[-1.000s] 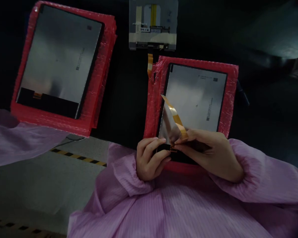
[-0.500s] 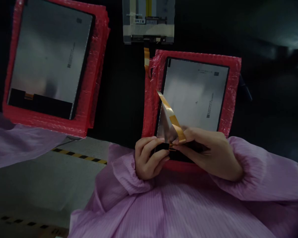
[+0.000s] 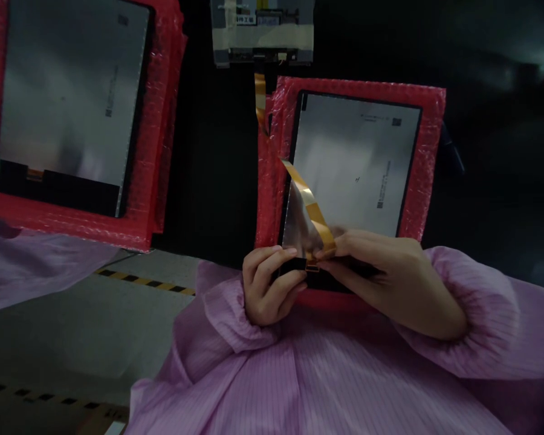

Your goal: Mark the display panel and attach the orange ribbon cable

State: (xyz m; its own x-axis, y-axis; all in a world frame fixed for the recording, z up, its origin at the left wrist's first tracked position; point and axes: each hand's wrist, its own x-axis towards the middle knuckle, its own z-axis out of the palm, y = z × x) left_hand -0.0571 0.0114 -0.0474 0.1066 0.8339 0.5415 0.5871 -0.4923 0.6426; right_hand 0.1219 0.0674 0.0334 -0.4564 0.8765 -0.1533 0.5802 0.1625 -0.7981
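A silver-backed display panel (image 3: 349, 151) with a black border lies face down on red bubble wrap (image 3: 428, 151) close to my body. My left hand (image 3: 269, 287) grips the black strip at the panel's lower left edge between its fingers. My right hand (image 3: 394, 278) pinches the lower end of a gold flex cable (image 3: 317, 220) between thumb and fingertips, right by a small orange connector tab (image 3: 312, 266) on the strip. The cable arches up and left over the panel. Whether cable and tab are joined cannot be made out behind the fingertips.
Another silver display panel (image 3: 72, 90) rests on stacked red bubble wrap at the left. A taped circuit unit (image 3: 263, 36) sits at the back, with a gold ribbon (image 3: 260, 99) hanging from it. A dark pen (image 3: 453, 148) lies right. Another person's pink sleeve (image 3: 40, 266) shows at left.
The whole view has shifted slightly, so the left panel and circuit unit appear further left and higher. Both hands keep the same hold, the right fingertips still at the cable end.
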